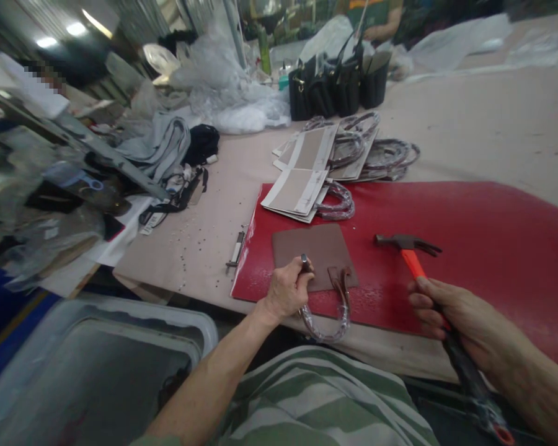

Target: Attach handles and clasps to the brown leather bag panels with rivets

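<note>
My right hand (451, 313) is closed round the handle of a claw hammer (413, 263), its head raised over the red mat (446, 229). In my left hand (288, 288) is a short metal punch (304, 261), gripped upright over a flat brown leather panel (311, 244). A plastic-wrapped bag handle (328, 334) curves from the panel past the mat's near edge. One leather end of it lies on the panel, while my left hand hides the other end. The punch's lower tip is also hidden by my fingers.
Stacked panels with wrapped handles (302, 179) lie just beyond the leather. Several black bags (337, 90) stand farther back. A small metal tool (235, 251) lies left of the mat, and a grey plastic bin (199, 322) is below the table. Another person's arm (384, 28) shows at the far side.
</note>
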`<state>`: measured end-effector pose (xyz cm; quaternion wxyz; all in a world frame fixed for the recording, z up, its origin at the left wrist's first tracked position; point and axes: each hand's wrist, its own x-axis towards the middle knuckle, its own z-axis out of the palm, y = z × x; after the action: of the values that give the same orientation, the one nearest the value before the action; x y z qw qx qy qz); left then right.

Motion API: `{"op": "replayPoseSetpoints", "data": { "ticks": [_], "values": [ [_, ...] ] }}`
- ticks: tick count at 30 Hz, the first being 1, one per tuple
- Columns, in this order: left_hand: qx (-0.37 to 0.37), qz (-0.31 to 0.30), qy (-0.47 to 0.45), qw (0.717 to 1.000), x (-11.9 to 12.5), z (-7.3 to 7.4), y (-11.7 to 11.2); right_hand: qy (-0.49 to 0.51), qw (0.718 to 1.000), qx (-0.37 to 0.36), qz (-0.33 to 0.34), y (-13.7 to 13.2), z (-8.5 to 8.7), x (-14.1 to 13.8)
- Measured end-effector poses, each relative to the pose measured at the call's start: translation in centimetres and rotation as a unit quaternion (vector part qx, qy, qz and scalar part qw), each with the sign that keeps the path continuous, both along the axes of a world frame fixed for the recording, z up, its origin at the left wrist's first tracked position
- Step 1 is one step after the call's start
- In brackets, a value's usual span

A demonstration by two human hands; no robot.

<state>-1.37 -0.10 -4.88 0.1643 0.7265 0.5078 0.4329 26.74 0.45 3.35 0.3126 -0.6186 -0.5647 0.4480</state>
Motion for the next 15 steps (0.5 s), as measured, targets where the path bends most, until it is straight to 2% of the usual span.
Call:
{"op": "replayPoseSetpoints", "data": {
  "ticks": [2,3,5,6,8,10,12,15],
  "values": [
    [0.004,-0.001,0.012,1.000,0.0,-0.1,0.0,0.045,0.996,-0.063,-0.035,-0.5,2.1,-1.1],
    [0.009,-0.002,0.017,1.000,0.1,-0.3,0.0,0.030,0.997,-0.050,-0.044,-0.7,3.1,-1.6],
    [0.018,-0.004,0.027,0.999,0.1,-0.5,0.0,-0.058,0.996,0.069,-0.006,-0.9,4.9,-2.5],
    [0.024,-0.003,0.030,0.999,0.2,-0.6,0.0,-0.105,0.984,0.144,0.031,-1.0,5.5,-3.0],
    [0.035,0.001,0.032,0.999,0.2,-0.9,0.0,-0.175,0.939,0.272,0.117,-0.9,5.8,-3.6],
    [0.041,0.004,0.032,0.999,0.2,-1.1,0.0,-0.229,0.894,0.333,0.191,-0.6,5.6,-3.9],
    [0.042,0.002,0.032,0.999,0.3,-1.1,0.0,-0.267,0.877,0.338,0.215,-0.3,5.7,-3.7],
    [0.046,0.002,0.036,0.998,0.3,-1.1,0.0,-0.276,0.893,0.316,0.163,-0.4,6.9,-2.9]
  ]
}}
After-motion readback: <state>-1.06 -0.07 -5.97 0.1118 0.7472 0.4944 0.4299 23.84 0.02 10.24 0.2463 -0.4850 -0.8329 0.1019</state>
